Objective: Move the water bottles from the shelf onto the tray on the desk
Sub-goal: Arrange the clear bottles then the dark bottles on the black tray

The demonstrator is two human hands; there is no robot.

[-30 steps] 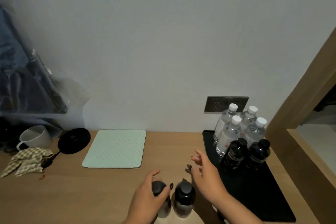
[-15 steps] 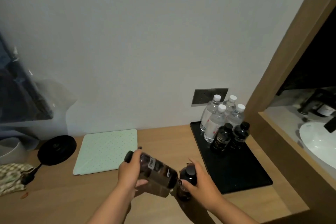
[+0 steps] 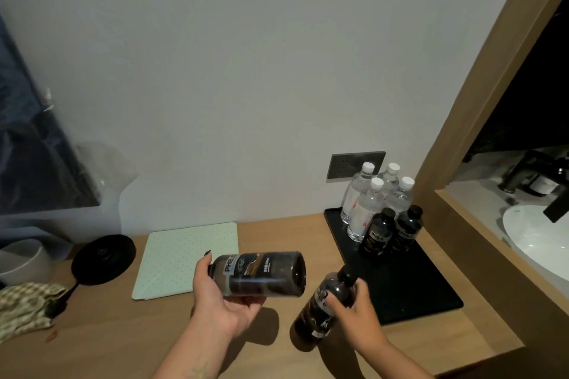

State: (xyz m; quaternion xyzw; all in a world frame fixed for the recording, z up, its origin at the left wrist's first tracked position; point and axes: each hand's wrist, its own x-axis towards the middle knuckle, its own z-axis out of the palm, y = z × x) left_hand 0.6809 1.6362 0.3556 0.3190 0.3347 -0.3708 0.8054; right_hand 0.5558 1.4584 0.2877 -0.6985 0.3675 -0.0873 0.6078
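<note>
Here, two dark bottles are in the air over the desk, one in each of the hands. The left hand wraps its fingers under the left bottle, which lies nearly level, cap end toward the palm and base pointing right toward the tray. The right hand grips the right bottle about its middle; this bottle tilts, cap up and toward the tray, base down and toward the viewer. The right bottle is the nearer to the tray, its cap just at the tray's near-left edge; the left bottle is further off, to the left. Both must be turned upright before being set down, judging by the bottles already standing. At the tray's far end stand four clear bottles with white caps and, just before them, two dark bottles. The dark labels read "PH8.0"; smaller print is illegible. The clear bottles carry red marks too small to read. A pale green dotted mat lies left of the hands.
</note>
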